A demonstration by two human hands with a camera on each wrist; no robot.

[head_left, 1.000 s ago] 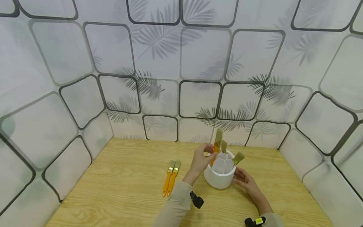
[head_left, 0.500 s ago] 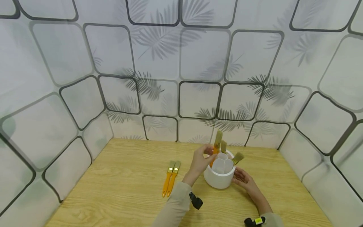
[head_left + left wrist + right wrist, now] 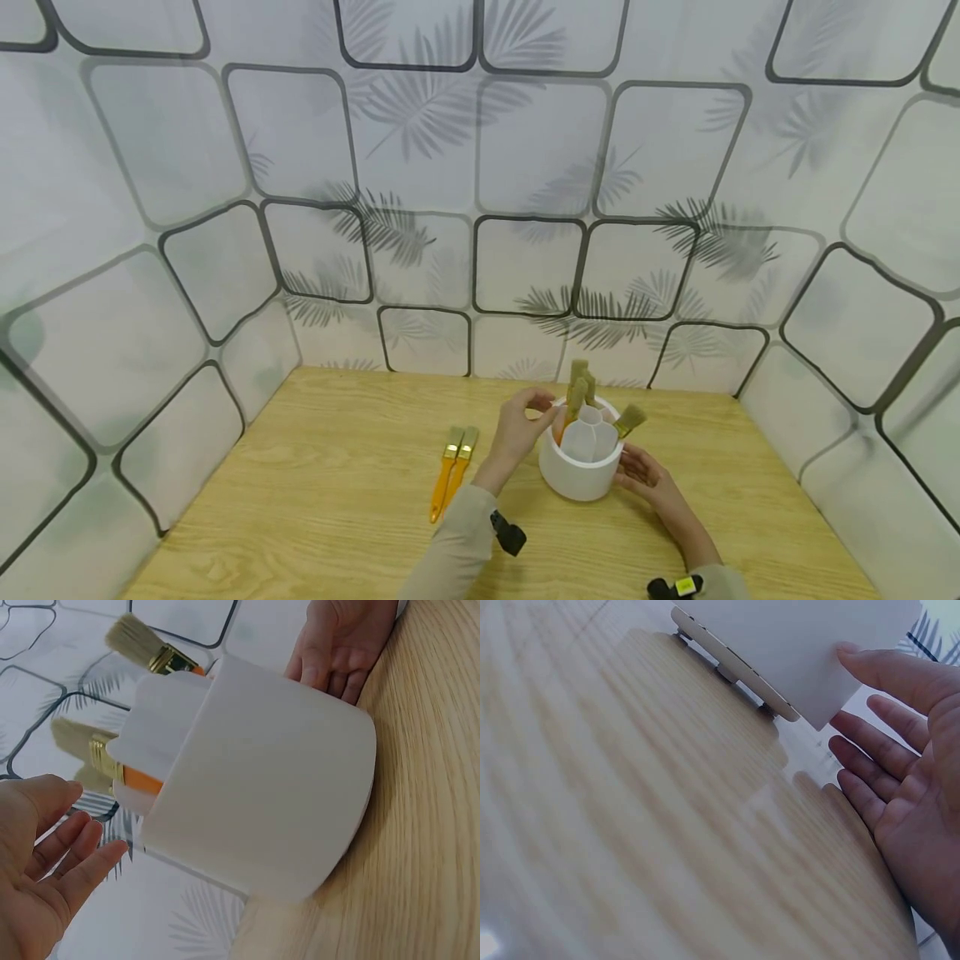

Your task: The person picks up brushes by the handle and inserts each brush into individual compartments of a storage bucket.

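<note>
A round white holder [image 3: 579, 477] with inner compartments stands on the table, several paintbrushes in it with bristles up. One paintbrush [image 3: 628, 421] leans right; another paintbrush [image 3: 82, 746] near my left hand shows an orange handle going inside. My left hand [image 3: 520, 435] is beside the holder's left rim, fingers loosely spread and holding nothing; the left wrist view shows a gap between fingertips and brush. My right hand [image 3: 907, 757] is at the holder's lower right side, its thumb tip against the wall and the other fingers extended near the base.
Two orange-handled paintbrushes [image 3: 453, 467] lie side by side on the wooden table [image 3: 337, 467], left of my left hand. A patterned curtain wall [image 3: 420, 258] encloses the table at the back and sides.
My left hand has let go of a paintbrush, which now sits lower in the holder, and has drawn slightly left and down. The right hand stays at the holder's side.
</note>
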